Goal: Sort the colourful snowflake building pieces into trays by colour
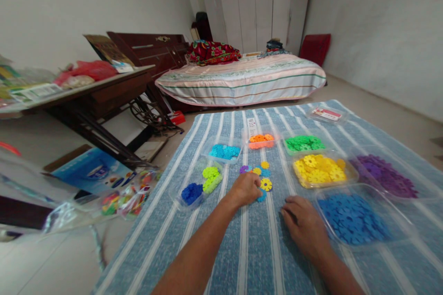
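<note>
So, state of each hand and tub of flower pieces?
Left hand: fingers bent, at loose pieces
Right hand: fingers loosely curled, beside blue tub
Blue tub: partly filled
Yellow tub: heaped
Purple tub: partly filled
Green tub: filled
Orange tub: partly filled
Light blue tub: partly filled
Two-colour tub: partly filled

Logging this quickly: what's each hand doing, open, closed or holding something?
Left hand: curled by the flower pieces; grip cannot be told.
Right hand: loosely open, nothing visibly held.

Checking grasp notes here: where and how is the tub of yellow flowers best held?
Likely take the tub of yellow flowers by its raised left rim, coming from the left: that side faces cloth, while the tub of purple flowers and big tub of blue flowers crowd its right.
</note>
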Available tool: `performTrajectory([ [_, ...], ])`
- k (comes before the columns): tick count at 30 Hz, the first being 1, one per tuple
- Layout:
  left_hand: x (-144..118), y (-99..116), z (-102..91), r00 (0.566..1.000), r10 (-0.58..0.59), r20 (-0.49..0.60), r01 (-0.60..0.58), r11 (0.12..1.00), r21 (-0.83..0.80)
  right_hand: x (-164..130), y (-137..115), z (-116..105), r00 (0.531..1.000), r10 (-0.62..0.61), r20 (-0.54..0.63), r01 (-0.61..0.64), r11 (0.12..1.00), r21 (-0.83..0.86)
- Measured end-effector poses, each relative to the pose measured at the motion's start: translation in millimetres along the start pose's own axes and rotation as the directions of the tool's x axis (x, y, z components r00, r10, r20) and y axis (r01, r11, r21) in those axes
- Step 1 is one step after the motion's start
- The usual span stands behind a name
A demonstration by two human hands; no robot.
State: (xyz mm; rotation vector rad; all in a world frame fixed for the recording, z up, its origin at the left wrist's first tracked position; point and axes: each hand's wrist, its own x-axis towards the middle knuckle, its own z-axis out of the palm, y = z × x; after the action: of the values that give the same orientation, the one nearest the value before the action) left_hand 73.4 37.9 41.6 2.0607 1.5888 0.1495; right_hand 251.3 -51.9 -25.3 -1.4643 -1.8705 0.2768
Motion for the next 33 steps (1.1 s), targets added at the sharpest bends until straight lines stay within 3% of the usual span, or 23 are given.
performTrajectory([
  [8, -9, 8, 9.0, 0.999, -0.035, -0.011, 0.035, 0.996, 0.085, 0, 0, 0, 1.0, -0.003, 0.008, 0.003, 1.0, 0.005],
  [13, -16, 7, 0.2, 1.0, -0.021, 0.012, 0.021, 1.0, -0.016, 0, 2, 1, 1.0, -0.007, 0.003, 0.007, 1.0, 0.013],
  [16, -11, 5, -28.7, 0.998, -0.028, -0.05, 0.026, 0.999, -0.033, 0, 1, 1, 1.0, -0.006, -0.011, 0.007, 1.0, 0.016],
  [18, -4, 1, -57.9, 0.981, -0.074, -0.179, 0.075, 0.997, 0.0, 0, 1, 1, 1.0, -0.007, -0.018, 0.007, 1.0, 0.023],
  [21, 3, -4, -97.6, 0.887, -0.163, -0.431, 0.234, 0.965, 0.117, 0, 1, 1, 1.0, 0.001, -0.02, 0.0, 1.0, 0.028],
  [23, 3, -7, -108.6, 0.841, -0.168, -0.514, 0.294, 0.94, 0.175, -1, 2, 2, 1.0, 0.005, -0.01, -0.005, 1.0, 0.024],
  [25, 0, -8, -102.9, 0.872, -0.148, -0.466, 0.275, 0.936, 0.219, -1, 1, 1, 1.0, 0.007, 0.0, -0.007, 1.0, 0.016],
  [28, -8, -4, -71.9, 0.965, -0.13, -0.228, 0.195, 0.938, 0.288, -1, -1, 0, 1.0, 0.009, -0.001, -0.009, 1.0, 0.008],
  [30, -12, -1, -47.1, 0.982, -0.146, -0.123, 0.179, 0.929, 0.325, 0, -1, 0, 1.0, 0.007, 0.002, -0.007, 1.0, 0.009],
  [33, -13, 0, -18.8, 0.972, -0.196, -0.133, 0.23, 0.913, 0.336, 0, -1, -1, 1.0, 0.009, 0.005, -0.009, 1.0, 0.009],
])
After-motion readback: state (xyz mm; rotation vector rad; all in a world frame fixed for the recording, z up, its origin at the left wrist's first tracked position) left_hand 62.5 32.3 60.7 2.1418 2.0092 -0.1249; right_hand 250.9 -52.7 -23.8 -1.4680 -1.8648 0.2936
